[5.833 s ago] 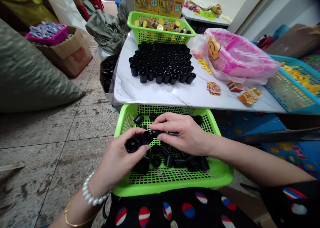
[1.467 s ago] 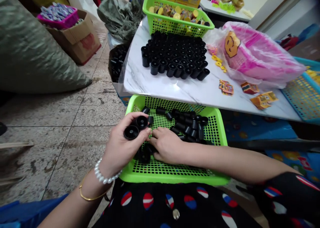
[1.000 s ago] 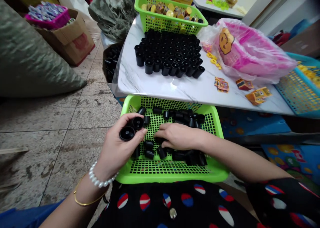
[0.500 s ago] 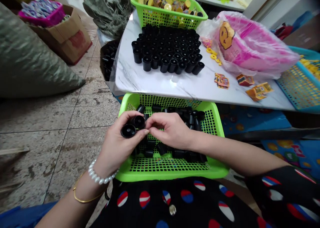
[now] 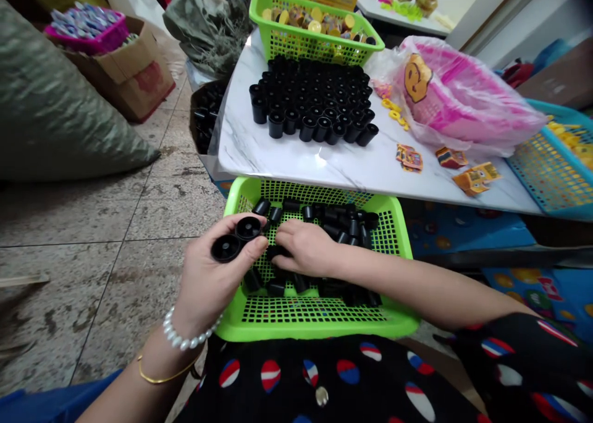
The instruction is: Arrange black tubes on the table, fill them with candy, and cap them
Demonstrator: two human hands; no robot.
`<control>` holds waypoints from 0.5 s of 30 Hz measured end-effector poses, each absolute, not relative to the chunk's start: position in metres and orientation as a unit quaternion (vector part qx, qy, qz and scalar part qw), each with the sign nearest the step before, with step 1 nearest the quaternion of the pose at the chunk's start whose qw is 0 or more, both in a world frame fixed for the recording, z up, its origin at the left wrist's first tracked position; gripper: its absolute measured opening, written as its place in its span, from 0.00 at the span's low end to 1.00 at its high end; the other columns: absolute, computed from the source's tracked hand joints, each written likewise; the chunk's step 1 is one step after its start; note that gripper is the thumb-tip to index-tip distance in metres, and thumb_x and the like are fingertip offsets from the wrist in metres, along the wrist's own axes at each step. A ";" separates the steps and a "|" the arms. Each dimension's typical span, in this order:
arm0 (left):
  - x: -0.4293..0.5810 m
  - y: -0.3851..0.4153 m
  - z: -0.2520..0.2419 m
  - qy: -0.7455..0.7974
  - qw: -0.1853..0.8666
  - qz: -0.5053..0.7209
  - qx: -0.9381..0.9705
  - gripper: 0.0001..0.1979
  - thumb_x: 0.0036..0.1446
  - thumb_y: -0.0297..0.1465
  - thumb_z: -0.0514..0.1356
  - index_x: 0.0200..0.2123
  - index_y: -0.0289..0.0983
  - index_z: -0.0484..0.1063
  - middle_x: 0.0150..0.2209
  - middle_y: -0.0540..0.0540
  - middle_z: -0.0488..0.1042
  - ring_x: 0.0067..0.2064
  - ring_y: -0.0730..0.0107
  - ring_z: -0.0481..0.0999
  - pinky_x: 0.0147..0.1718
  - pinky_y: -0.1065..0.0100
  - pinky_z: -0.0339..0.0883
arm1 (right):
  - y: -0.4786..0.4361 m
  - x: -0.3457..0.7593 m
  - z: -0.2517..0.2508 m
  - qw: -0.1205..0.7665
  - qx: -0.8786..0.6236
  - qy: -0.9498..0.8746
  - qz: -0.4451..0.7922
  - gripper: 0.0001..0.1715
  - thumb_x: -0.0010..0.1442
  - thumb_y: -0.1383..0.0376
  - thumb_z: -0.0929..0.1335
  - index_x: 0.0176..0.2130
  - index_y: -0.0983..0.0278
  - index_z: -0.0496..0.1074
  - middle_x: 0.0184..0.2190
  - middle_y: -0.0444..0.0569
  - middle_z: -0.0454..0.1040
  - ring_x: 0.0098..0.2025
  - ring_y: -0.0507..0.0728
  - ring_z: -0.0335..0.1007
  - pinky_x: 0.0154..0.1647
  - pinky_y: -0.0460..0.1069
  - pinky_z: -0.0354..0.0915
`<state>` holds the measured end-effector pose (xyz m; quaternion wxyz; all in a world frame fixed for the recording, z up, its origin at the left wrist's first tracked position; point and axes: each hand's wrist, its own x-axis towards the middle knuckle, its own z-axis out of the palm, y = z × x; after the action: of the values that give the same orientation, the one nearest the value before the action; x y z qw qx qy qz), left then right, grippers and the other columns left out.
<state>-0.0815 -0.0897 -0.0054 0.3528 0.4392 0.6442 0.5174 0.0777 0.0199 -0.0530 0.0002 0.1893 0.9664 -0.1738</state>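
Note:
Two black plastic cups (image 5: 225, 248) sit side by side in my left hand (image 5: 208, 265), their open ends facing up toward me. My fingers and thumb wrap round them above the left side of a green basket (image 5: 319, 330). My right hand (image 5: 306, 247) reaches down into that basket, its fingers curled at a dark piece that looks like another black cup (image 5: 278, 252); the fingertips are partly hidden. Around it, several loose black cups (image 5: 354, 225) lie on their sides in the basket.
On the white table (image 5: 278, 160) stand rows of upright black cups (image 5: 319, 96). Behind them is a green basket of yellow-topped pieces (image 5: 319, 25). To the right are a pink basket in clear plastic (image 5: 467, 96), small printed packets (image 5: 477, 177) and a blue basket (image 5: 542, 163).
My right hand has moved away from the cups in my left hand and down into the basket. My left hand has shifted slightly left, still holding the two cups.

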 end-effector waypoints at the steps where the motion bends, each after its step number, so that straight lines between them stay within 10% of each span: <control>1: -0.081 -0.089 -0.005 0.641 0.355 0.517 0.443 0.13 0.55 0.37 0.66 0.43 0.39 0.77 0.44 0.45 0.79 0.46 0.59 0.78 0.50 0.58 0.70 | 0.026 0.080 -0.052 -0.011 0.228 0.954 -0.195 0.12 0.57 0.59 0.70 0.35 0.67 0.73 0.35 0.52 0.75 0.37 0.57 0.68 0.38 0.50 0.64; 8: -0.082 -0.084 -0.002 0.612 0.408 0.484 0.475 0.12 0.52 0.36 0.68 0.40 0.40 0.79 0.57 0.42 0.73 0.59 0.52 0.70 0.63 0.50 0.57 | 0.036 0.090 -0.026 -0.279 0.333 0.765 -0.476 0.14 0.62 0.56 0.67 0.39 0.65 0.73 0.31 0.47 0.76 0.31 0.52 0.72 0.34 0.49 0.70; 11: -0.083 -0.085 -0.002 0.608 0.419 0.474 0.480 0.12 0.51 0.37 0.69 0.39 0.40 0.79 0.55 0.41 0.75 0.61 0.51 0.68 0.63 0.49 0.56 | 0.027 0.087 -0.021 -0.323 0.245 0.815 -0.414 0.12 0.65 0.62 0.66 0.44 0.64 0.76 0.45 0.52 0.76 0.47 0.55 0.73 0.50 0.53 0.70; 15: -0.081 -0.088 -0.003 0.626 0.369 0.455 0.515 0.13 0.51 0.37 0.68 0.42 0.42 0.79 0.53 0.41 0.76 0.61 0.52 0.68 0.62 0.49 0.58 | 0.021 0.089 -0.024 -0.314 0.224 0.878 -0.284 0.15 0.66 0.63 0.63 0.45 0.65 0.77 0.44 0.55 0.75 0.45 0.56 0.73 0.47 0.52 0.71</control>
<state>-0.0812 -0.0884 -0.0033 0.3685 0.5152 0.6258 0.4551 0.0886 0.0206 -0.0236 -0.3141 0.2240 0.8777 -0.2842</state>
